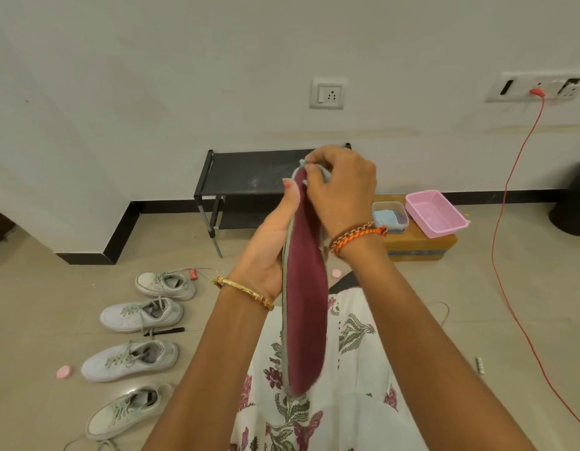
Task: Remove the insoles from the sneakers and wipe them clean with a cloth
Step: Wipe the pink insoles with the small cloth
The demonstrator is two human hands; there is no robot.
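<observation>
A black low shelf (249, 177) is standing against the white wall (151, 76) on beige floor tiles (54, 288); a socket (327, 93) is sitting above it.

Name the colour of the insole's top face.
Maroon, with a grey edge, on the insole; head view.

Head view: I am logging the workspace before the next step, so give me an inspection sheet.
Surface: beige tiled floor.
Job's things: maroon insole held upright; grey cloth at its top; four white sneakers in a row, left.
Clutter: pink caps, pen, pink tray on a cardboard box.
Grippers: left hand supports the insole; right hand pinches the cloth.
Cables: red cable from wall socket.
Surroundings: black rack, white wall.
</observation>
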